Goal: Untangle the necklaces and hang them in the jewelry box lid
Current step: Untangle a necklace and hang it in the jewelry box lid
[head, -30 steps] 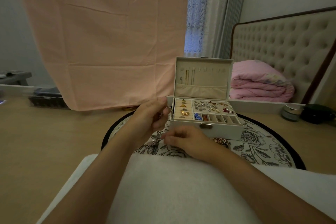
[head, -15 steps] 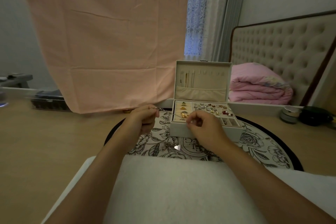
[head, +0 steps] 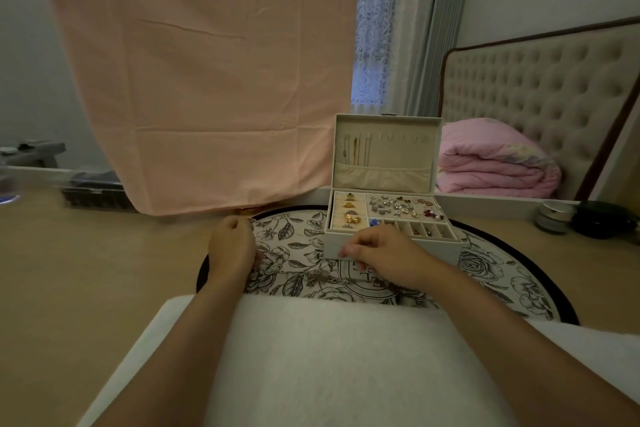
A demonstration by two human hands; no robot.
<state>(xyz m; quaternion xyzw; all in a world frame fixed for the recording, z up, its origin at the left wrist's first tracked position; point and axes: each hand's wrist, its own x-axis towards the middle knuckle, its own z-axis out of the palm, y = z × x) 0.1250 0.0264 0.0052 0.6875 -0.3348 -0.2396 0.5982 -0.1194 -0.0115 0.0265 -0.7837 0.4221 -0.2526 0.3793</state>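
My left hand [head: 231, 243] is on the left part of the round mat [head: 498, 270], fingers curled into a narrow fist that pinches a thin silvery necklace [head: 320, 274]. A bit of the chain shows at the fingertips. The rest sags to the right across the mat, past a few small charms, and runs in under my right wrist.

My right hand [head: 382, 253] hovers just in front of the near wall of the jewelry box [head: 450, 251], fingers curled in and tips pressed close. I cannot tell whether a strand sits between them.

The box stands on the far half of the mat with its lid [head: 398, 128] upright. A few necklaces already hang [head: 356, 149] at the left of the lid above a fabric pocket, and the hooks to their right are bare. The tray below holds gold rings on the left and mixed small pieces on the right.

The mat has a black-and-white flower print. Lettering [head: 360, 274] sits in an oval at its middle, mostly covered by my hand, and I cannot read it.

A white cushion [head: 329, 357] lies nearest me under both forearms. On the table [head: 86, 270] far right sit a small round tin [head: 553, 217] and a dark object [head: 604, 220]. Behind are a hanging pink cloth [head: 207, 80] and a folded pink quilt [head: 491, 165].
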